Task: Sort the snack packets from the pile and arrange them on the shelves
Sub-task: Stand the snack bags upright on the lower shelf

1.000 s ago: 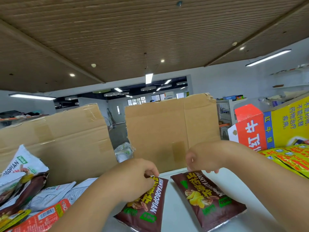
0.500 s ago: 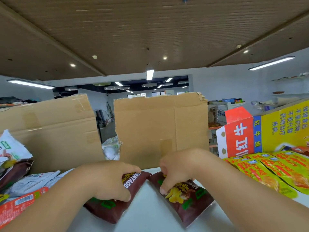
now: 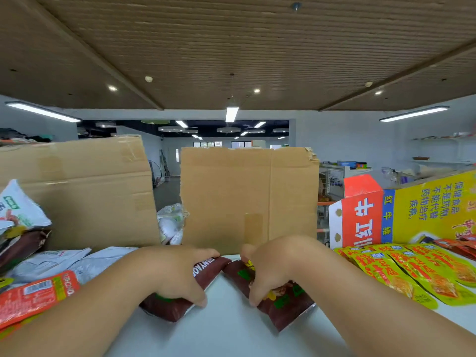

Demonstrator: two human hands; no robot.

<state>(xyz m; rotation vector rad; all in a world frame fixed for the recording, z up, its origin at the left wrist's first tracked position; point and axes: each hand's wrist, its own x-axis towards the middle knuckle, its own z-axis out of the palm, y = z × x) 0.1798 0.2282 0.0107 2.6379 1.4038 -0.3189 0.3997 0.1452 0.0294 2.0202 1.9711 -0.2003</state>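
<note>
- Left hand (image 3: 177, 275): lower centre of the frame, palm down, fingers curled over the left brown packet (image 3: 167, 307), thumb at its near edge; it grips the packet.
- Right hand (image 3: 270, 269): just right of centre, fingers and thumb curled round the right brown packet (image 3: 289, 305); it grips the packet.
- Brown packets, two: both lie on the white shelf surface (image 3: 231, 333) at lower centre. Their far ends are close together and their near ends are splayed apart. Green and yellow print shows on both.
- Pile, lower left of the frame: a red-orange packet (image 3: 33, 295) nearest, grey-white packets (image 3: 59, 261) behind it, and a dark brown packet (image 3: 23, 248) under a white packet (image 3: 18, 210) at the left edge.
- Yellow packets (image 3: 401, 274): a row overlapped flat on the shelf surface, lower right.
- Yellow and red carton (image 3: 412, 210): behind the yellow packets at right, printed with Chinese text.
- Cardboard panels, two: a left panel (image 3: 85, 191) and a centre panel (image 3: 247, 197) stand upright behind the hands.
- Clear bag (image 3: 170, 222): shows in the gap between the panels; its contents cannot be told.
</note>
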